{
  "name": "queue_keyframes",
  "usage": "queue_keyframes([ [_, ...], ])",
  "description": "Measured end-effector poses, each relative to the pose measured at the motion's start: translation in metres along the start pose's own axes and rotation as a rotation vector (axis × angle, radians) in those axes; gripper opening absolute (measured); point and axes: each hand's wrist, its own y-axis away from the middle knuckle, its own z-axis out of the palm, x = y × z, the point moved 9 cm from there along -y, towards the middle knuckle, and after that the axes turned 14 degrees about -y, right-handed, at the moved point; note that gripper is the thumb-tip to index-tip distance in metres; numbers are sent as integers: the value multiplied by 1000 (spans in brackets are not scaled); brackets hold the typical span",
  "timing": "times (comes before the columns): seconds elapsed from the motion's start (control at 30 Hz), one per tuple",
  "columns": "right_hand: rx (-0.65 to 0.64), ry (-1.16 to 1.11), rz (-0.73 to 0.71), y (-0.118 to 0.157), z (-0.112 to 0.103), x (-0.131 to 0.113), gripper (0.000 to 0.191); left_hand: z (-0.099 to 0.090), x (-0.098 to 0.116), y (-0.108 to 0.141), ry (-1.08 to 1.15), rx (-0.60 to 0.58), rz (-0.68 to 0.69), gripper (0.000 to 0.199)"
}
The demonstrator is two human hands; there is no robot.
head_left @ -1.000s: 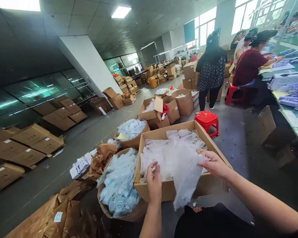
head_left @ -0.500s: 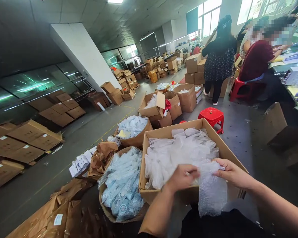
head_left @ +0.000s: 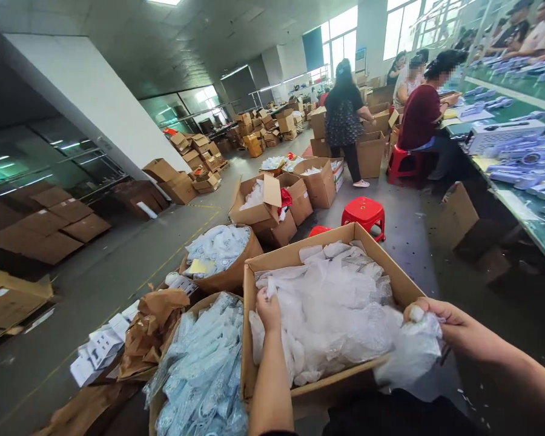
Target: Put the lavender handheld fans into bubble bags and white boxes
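Note:
A large open cardboard box (head_left: pixel 249 327) stands before me, heaped with white items in translucent bubble-wrap bags (head_left: pixel 327 309). Inside its left side, my left hand (head_left: pixel 269 310) is closed on the end of a white bag that lies on the heap. At the front right corner, my right hand (head_left: pixel 440 321) is closed around the top of a bubble-wrap bag (head_left: pixel 411 357). This bag hangs over the box's front edge and is slightly blurred. Part of something white shows at its upper end; its contents cannot be made out.
Left of the box, a round carton holds pale blue bagged parts (head_left: pixel 204 369), with another (head_left: pixel 218 248) behind it. Red stools (head_left: pixel 363 212) stand beyond. People sit along a green workbench (head_left: pixel 527 212) at right; one person (head_left: pixel 345 121) stands among cartons.
My left hand has moved left, away from the bubble-wrap bag, and closed on a bag in the box. My right hand has shifted right with its bag. The view has turned right.

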Motion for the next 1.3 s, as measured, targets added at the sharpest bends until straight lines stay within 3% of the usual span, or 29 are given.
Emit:
queue_keyframes([
  [0.1, -36, -71, -16, 0, 2, -4, 37, 7, 26, 20, 272, -114, 92, 35],
  [0.2, -171, 139, -190, -4, 32, -31, 27, 11, 70, 62, 561, -299, 214, 43],
  [0.27, -264, 368, -344, -1, 59, -52, 19, 14, 102, 101, 577, -453, 316, 40],
  [0.33, -318, 571, -481, 6, 80, -66, 10, 14, 131, 143, 459, -553, 464, 31],
  [0.4, -311, 708, -581, 15, 90, -72, 9, 7, 151, 179, 301, -520, 633, 20],
  [0.47, -229, 752, -635, 24, 84, -74, 11, -6, 162, 201, 207, -381, 753, 11],
  [0.53, -134, 695, -594, 29, 68, -72, 9, -17, 162, 211, 219, -254, 773, 4],
  [0.6, -166, 570, -453, 31, 55, -62, 12, -23, 154, 212, 311, -206, 706, 3],
  [0.67, -316, 428, -287, 35, 51, -51, 19, -19, 150, 211, 427, -275, 641, 6],
  [0.73, -439, 285, -192, 42, 51, -49, 23, -10, 155, 218, 487, -416, 664, 11],
  [0.8, -494, 183, -171, 45, 52, -51, 24, -3, 168, 233, 442, -534, 792, 17],
  [0.87, -499, 156, -178, 43, 57, -50, 23, -3, 180, 246, 365, -522, 943, 19],
  [0.97, -347, 167, -219, 31, 58, -43, 24, -3, 187, 245, 329, -381, 979, 21],
  [1.07, -115, 98, -284, 19, 43, -40, 26, 17, 173, 225, 410, -382, 728, 29],
  [1.1, -58, 61, -300, 16, 36, -39, 26, 30, 165, 221, 453, -457, 638, 34],
  [1.17, 50, -44, -320, 11, 19, -37, 26, 63, 152, 227, 493, -721, 537, 47],
  [1.23, 163, -178, -316, 9, -2, -34, 26, 94, 143, 248, 435, -1092, 585, 49],
  [1.3, 241, -297, -293, 9, -21, -29, 27, 111, 132, 264, 332, -1480, 716, 34],
])
